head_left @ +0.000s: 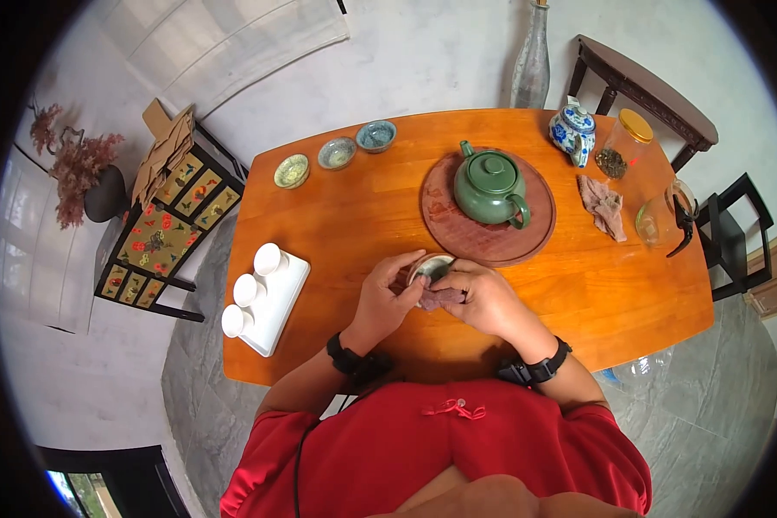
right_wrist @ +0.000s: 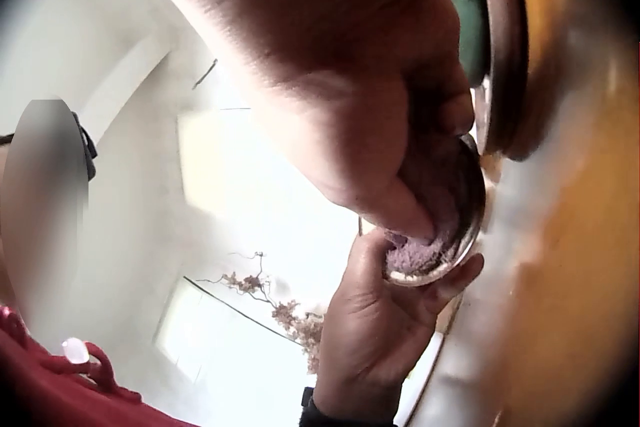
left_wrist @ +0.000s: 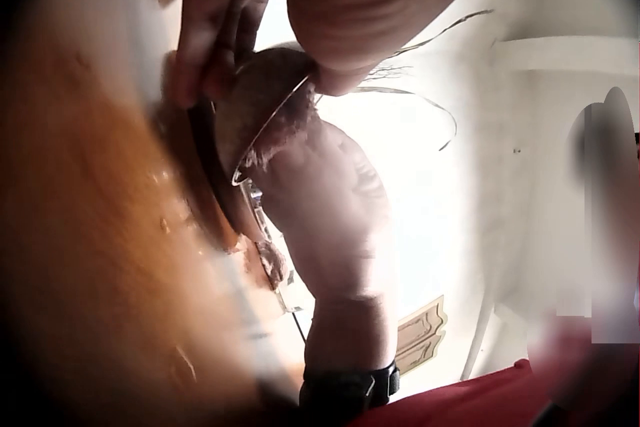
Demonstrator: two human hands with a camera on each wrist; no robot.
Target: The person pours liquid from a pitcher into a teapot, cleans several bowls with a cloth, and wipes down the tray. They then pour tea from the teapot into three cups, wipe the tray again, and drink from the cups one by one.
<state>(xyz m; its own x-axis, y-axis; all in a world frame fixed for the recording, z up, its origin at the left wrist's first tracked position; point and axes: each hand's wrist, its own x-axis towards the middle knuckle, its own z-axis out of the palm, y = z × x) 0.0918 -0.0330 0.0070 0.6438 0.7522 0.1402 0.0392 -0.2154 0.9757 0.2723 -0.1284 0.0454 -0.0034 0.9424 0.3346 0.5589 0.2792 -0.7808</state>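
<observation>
Near the front edge of the table, a small bowl point(head_left: 432, 266) is held tilted between both hands. The left hand point(head_left: 383, 298) grips its rim and side, thumb at the near edge; in the left wrist view the bowl point(left_wrist: 262, 107) shows its dark outside. A mauve cloth point(head_left: 441, 298) is pinched by the right hand point(head_left: 485, 298) and hangs partly over the rim. In the right wrist view, the cloth point(right_wrist: 415, 255) is pressed into the bowl by the right fingers, whose tips are partly hidden.
A green teapot point(head_left: 490, 186) stands on a round brown tray point(head_left: 440, 235) beyond the hands. Three bowls line the back left, with white cups on a white tray point(head_left: 287, 304) nearer. Rightward are a blue-white pot point(head_left: 571, 131), jar point(head_left: 617, 147), crumpled cloth point(head_left: 603, 205) and glass pot point(head_left: 656, 223).
</observation>
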